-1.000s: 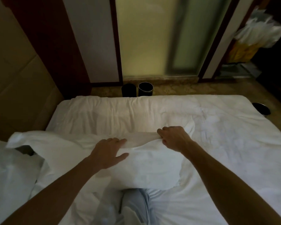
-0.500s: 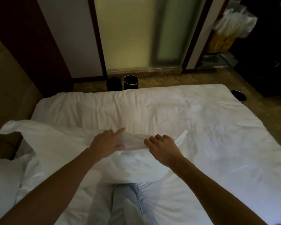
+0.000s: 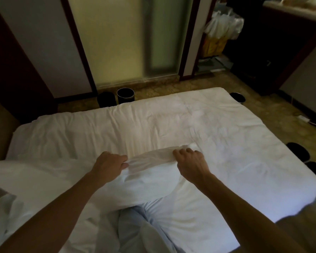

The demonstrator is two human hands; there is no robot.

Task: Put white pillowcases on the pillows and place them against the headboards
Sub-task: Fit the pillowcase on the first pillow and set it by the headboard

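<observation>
Your left hand (image 3: 109, 164) and right hand (image 3: 189, 164) grip the pillowcase (image 3: 150, 158) hem; pull evenly to seat the pillow (image 3: 150, 185).

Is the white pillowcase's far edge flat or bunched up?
Bunched up: left hand and right hand grip the white fabric pillowcase edge; a creased ridge stands between them.

I am seeing a frosted glass panel (image 3: 128, 39) glowing yellow-green, two black bins (image 3: 125, 95) standing before it on the patterned floor (image 3: 199, 83), and dark wood panelling (image 3: 16, 79) flanking the left.
</observation>
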